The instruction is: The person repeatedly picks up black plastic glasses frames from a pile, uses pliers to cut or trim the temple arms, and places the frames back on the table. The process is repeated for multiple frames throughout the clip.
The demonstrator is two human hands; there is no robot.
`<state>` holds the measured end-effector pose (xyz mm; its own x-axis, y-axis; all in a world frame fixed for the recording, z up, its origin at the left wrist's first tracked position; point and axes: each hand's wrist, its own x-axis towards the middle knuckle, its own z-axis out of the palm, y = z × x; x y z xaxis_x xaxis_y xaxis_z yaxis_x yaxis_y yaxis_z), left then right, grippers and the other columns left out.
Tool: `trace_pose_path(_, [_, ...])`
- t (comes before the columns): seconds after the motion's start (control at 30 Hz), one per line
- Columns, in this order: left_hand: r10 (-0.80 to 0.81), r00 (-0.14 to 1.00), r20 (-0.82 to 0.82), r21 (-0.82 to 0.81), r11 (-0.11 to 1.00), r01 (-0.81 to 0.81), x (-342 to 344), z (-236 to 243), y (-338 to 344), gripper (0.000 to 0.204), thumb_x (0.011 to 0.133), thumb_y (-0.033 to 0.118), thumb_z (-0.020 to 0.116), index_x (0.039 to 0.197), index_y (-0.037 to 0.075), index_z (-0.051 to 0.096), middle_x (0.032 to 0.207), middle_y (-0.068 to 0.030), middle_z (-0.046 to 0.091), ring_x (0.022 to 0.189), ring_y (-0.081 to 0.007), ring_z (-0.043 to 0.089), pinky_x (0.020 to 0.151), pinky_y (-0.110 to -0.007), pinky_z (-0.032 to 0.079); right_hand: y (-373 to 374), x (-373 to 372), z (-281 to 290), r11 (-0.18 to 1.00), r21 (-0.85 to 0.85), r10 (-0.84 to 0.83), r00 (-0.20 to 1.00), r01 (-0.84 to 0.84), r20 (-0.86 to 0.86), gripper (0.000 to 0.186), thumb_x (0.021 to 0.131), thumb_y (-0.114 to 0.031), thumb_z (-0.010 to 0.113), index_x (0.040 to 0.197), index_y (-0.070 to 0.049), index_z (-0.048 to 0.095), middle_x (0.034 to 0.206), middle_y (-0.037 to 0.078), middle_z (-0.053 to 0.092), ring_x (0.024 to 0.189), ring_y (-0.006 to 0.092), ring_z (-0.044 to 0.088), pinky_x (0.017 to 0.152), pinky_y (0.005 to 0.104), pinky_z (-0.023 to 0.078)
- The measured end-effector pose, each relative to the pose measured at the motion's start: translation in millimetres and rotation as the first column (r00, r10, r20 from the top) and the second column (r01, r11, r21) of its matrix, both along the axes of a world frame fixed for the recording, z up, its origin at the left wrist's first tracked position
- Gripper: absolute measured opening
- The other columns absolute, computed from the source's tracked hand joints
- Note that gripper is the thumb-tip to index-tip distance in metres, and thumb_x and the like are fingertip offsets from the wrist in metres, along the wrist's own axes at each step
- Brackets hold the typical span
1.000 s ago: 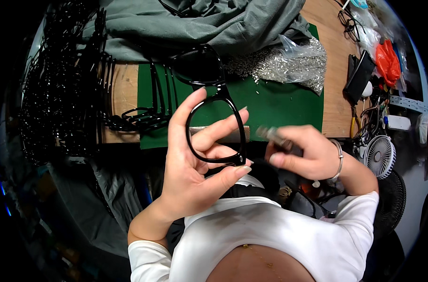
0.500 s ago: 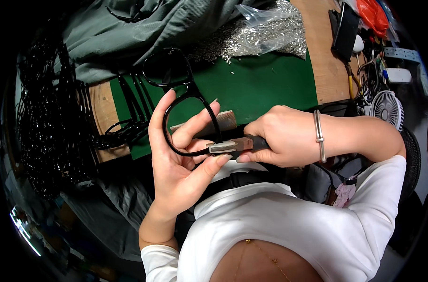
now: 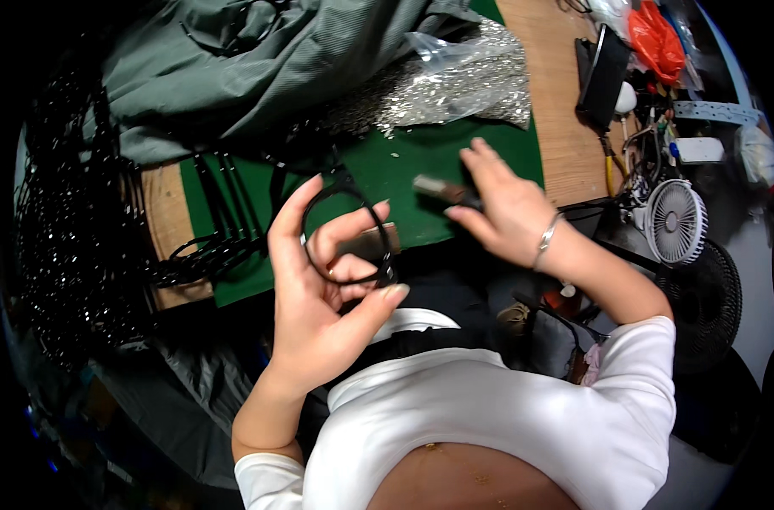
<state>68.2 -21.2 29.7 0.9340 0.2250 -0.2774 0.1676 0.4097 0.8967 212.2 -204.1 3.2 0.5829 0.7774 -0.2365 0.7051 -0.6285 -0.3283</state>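
My left hand (image 3: 319,297) is raised in front of the bench edge, its fingers and thumb around a black eyeglass frame (image 3: 309,223). One rim of the frame faces up between thumb and fingers, and its other end reaches toward the mat, blurred against dark parts. My right hand (image 3: 510,212) is over the green mat (image 3: 421,217), index and other fingertips stretched forward. Between its thumb and palm sits a plier-like tool (image 3: 444,189) with blurred metal jaws pointing left; its handles are mostly hidden by the hand.
A clear bag of small silvery metal pieces (image 3: 480,76) lies at the back beside a grey-green cloth (image 3: 259,76). Bundles of black frame parts (image 3: 72,229) hang and lie at left. A phone (image 3: 604,76), a white fan (image 3: 676,223) and cables crowd the right.
My right hand has moved away from the eyeglass frame, up and to the right over the mat, taking the tool along. My left hand still holds the frame. The view has shifted slightly.
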Motion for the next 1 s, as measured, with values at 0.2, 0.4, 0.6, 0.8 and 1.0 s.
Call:
trace_pose_path(0.2, [0.116, 0.980, 0.160, -0.059, 0.992, -0.108, -37, -11, -4, 0.076, 0.074, -0.006, 0.058, 0.132, 0.005, 0.009, 0.116, -0.0271, 0.046, 0.065, -0.0089, 0.055, 0.064, -0.022, 0.049, -1, 10, 0, 0.980, 0.190, 0.049, 0.996, -0.063, 0.078, 0.054, 0.078, -0.026, 0.060, 0.117, 0.006, 0.039, 0.119, 0.028, 0.043, 0.093, 0.0391, 0.054, 0.081, 0.0385, 0.046])
trace_pose_path(0.4, [0.074, 0.997, -0.022, -0.179, 0.981, -0.077, -31, -2, -23, 0.086, 0.070, -0.017, 0.053, 0.136, 0.008, 0.004, 0.123, -0.0246, 0.040, 0.090, -0.0198, 0.060, 0.081, -0.030, 0.049, 13, 37, -23, 0.965, 0.201, -0.159, 0.986, 0.167, -0.058, 0.017, 0.076, -0.015, 0.058, 0.083, 0.001, 0.054, 0.080, 0.017, 0.056, 0.076, 0.0348, 0.055, 0.066, 0.0394, 0.044])
trace_pose_path(0.6, [0.036, 0.999, 0.021, -0.429, 0.903, -0.023, -40, -15, -18, 0.038, 0.086, 0.016, 0.054, 0.114, 0.000, 0.033, 0.117, -0.0198, 0.045, 0.096, -0.0205, 0.055, 0.084, -0.035, 0.046, 23, 33, -31, 0.987, 0.109, -0.121, 0.993, 0.120, -0.001, 0.015, 0.076, -0.012, 0.057, 0.083, 0.001, 0.053, 0.077, 0.017, 0.053, 0.075, 0.0350, 0.052, 0.065, 0.0396, 0.041])
trace_pose_path(0.8, [0.110, 0.991, -0.070, -0.004, 0.994, -0.111, -40, -16, -30, 0.032, 0.088, 0.002, 0.045, 0.116, -0.004, 0.030, 0.100, -0.0153, 0.056, 0.080, -0.0134, 0.059, 0.074, -0.025, 0.047, 35, 5, 5, 0.960, 0.202, -0.117, 0.932, 0.195, -0.342, 0.013, 0.078, -0.009, 0.058, 0.084, 0.000, 0.052, 0.077, 0.012, 0.055, 0.070, 0.0227, 0.055, 0.065, 0.0306, 0.042])
trace_pose_path(1.0, [0.149, 0.988, 0.050, 0.107, 0.982, -0.153, -32, -18, -37, 0.052, 0.083, -0.010, 0.044, 0.128, 0.001, 0.023, 0.109, -0.0197, 0.050, 0.083, -0.0192, 0.060, 0.077, -0.027, 0.047, 63, -42, 17, 0.747, 0.537, 0.099, 0.733, 0.392, -0.673, 0.014, 0.078, -0.007, 0.062, 0.084, 0.002, 0.053, 0.071, 0.009, 0.058, 0.066, 0.0130, 0.059, 0.061, 0.0253, 0.047])
